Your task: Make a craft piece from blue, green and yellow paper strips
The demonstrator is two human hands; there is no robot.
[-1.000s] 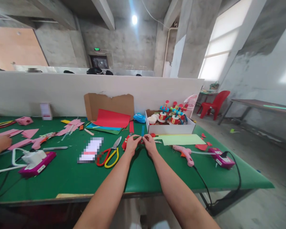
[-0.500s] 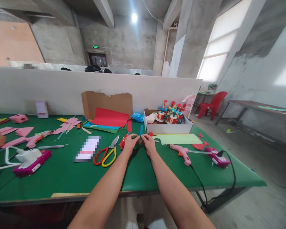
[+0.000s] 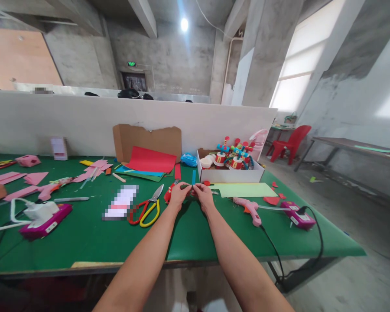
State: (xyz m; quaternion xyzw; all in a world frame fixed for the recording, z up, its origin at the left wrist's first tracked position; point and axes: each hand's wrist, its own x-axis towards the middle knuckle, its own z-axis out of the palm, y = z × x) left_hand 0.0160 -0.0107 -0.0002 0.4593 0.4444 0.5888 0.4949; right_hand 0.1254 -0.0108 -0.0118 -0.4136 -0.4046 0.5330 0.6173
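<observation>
— What's entered for the middle of the bench (image 3: 195, 242)?

— Item: blue strip (image 3: 194, 177), narrow, pointing away from the person, near end at the fingertips. Item: left hand (image 3: 178, 196) and right hand (image 3: 203, 194), one at each side of that end, both closed on it in a pinch, as far as I can make out (the fingers cover the exact grip).

— Two hands for so slight a piece?

— Thin stock would twist, I'd judge. Pinched from both sides it should stay square, and the far end is left free.

— Lying to either side?

— Left: scissors (image 3: 149, 207), one handle red, one yellow, blades pointing away, handles nearer the person; easy to pick up, presumably. Right: pink glue gun (image 3: 251, 210), laid flat, with a purple power strip (image 3: 300, 215) just beyond, likely placed there for the cord's sake.

— And the back?

— White box (image 3: 230, 175), small figures (image 3: 235, 161) inside; its walls probably keep them from toppling. Pale green sheet (image 3: 243, 190), flat in front of the box. Red sheet (image 3: 152, 160), atop a blue and a green one, kept back, I suppose, for elbow room.
</observation>
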